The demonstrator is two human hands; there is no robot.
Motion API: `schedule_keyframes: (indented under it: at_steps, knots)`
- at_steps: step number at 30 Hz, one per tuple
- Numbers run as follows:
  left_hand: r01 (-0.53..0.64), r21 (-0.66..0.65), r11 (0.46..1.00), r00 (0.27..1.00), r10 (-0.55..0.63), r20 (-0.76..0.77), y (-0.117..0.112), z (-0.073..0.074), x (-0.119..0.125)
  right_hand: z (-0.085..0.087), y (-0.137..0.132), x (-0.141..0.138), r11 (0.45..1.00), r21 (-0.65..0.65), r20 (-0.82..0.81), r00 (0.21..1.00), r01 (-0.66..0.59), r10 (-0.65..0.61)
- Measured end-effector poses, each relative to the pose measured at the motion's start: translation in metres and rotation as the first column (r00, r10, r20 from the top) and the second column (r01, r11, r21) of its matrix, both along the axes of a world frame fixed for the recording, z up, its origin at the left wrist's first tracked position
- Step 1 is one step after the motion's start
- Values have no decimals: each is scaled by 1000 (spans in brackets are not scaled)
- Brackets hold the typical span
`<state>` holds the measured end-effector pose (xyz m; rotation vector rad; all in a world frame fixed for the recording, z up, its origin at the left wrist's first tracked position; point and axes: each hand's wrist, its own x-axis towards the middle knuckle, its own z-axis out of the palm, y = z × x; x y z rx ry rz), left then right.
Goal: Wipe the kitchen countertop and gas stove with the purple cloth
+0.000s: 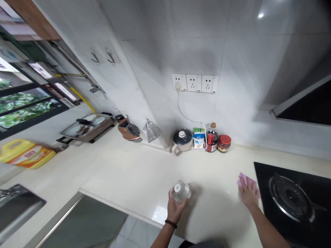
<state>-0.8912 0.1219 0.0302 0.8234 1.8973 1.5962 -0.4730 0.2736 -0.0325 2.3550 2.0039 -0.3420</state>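
My left hand [176,206], with a dark bead bracelet at the wrist, is wrapped around a clear bottle [183,193] with a round white cap. It is held near the front of the pale countertop [144,175]; whether the bottle touches the surface I cannot tell. Off to the right, my right hand [249,194] presses down on a pink cloth [242,176], fingers slightly spread over it. Edges of the cloth show around the fingertips, and the rest is hidden under the palm. Hand and cloth are right beside the left edge of the black gas stove [262,172].
Along the wall stand a small lidded pot [182,140], a white-and-blue packet [199,141], a dark sauce bottle [212,132] and a red-lidded jar [224,143]. A white cord [184,115] hangs from the sockets. Leftward are an electric pan [89,127], a yellow jug [28,153] and a sink [20,210].
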Motion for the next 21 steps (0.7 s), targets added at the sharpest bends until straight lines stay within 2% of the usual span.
schedule_keyframes:
  at_steps: [2, 3, 5, 7, 11, 13, 15, 18, 19, 21]
  knots:
    - [18, -5, 1000, 1000, -18, 18, 1, 3, -1, -3, -15, 12, 999, 4, -2, 999, 51, -51]
    - [28, -5, 1000, 999, -28, 26, 1, 4, -1, -1, -19, 10, 997, -8, -1, 997, 79, -79]
    - [36, -9, 999, 999, -36, 29, 1, 6, -1, 8, -21, -12, 989, -55, 7, 991, 135, -135]
    - [48, -4, 999, 998, -47, 38, 1, 7, -1, 22, -20, -51, 986, -114, 12, 992, 123, -122]
    - [81, -1, 997, 994, -81, 74, 1, 7, -2, 43, -28, -148, 963, -186, -52, 981, -194, 187]
    - [91, -7, 996, 993, -90, 78, 1, 8, -3, 46, -45, -189, 916, -154, -110, 928, -370, 356]
    - [86, -20, 996, 995, -84, 61, 1, 9, -3, 46, -66, -214, 846, -115, -189, 847, -521, 496]
    - [75, -45, 996, 997, -74, 26, 1, 9, -5, 41, -89, -220, 771, -81, -297, 754, -632, 587]
    - [74, -53, 996, 997, -73, 21, 1, 8, -5, 39, -91, -213, 771, -89, -307, 754, -630, 581]
    - [71, -71, 995, 997, -70, 16, 2, 7, -6, 36, -87, -190, 808, -129, -282, 802, -575, 526]
